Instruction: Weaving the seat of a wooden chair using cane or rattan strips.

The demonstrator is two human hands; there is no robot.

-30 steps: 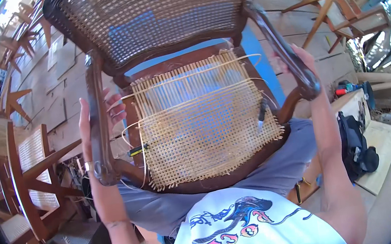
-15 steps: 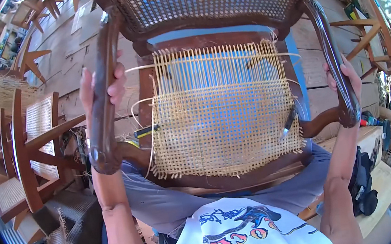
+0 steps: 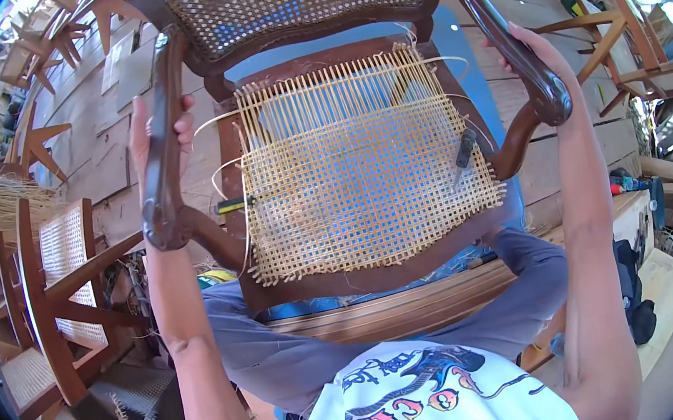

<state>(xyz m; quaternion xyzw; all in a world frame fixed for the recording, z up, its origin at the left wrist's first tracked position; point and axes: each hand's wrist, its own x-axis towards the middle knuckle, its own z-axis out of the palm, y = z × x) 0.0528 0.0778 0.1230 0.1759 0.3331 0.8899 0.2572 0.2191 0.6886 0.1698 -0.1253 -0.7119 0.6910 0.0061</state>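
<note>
A dark brown wooden armchair (image 3: 345,283) stands in front of me, turned a little so its right side is farther off. My left hand (image 3: 140,140) wraps round its left armrest (image 3: 165,160), fingers on the inner side. On the right armrest (image 3: 499,30), my right hand (image 3: 544,50) grips the outer side, its fingertips curling underneath. Between them spreads the half-woven cane seat (image 3: 352,200), tight mesh near me and only lengthwise strands at the back. A dark-handled pointed tool (image 3: 465,146) lies on its right side. At the left edge rests a yellow-and-black tool (image 3: 231,206).
Loose cane ends (image 3: 212,123) loop out from both seat sides. Unfinished chairs with cane panels (image 3: 66,268) crowd the left, and wooden frames (image 3: 627,48) stand at the right. A wooden board (image 3: 399,307) lies by my legs. Behind is a plank floor (image 3: 105,142).
The armchair has shifted away from me and turned anticlockwise, its right side swinging farther away and to the left. Both hands moved along with the armrests, the right one the most.
</note>
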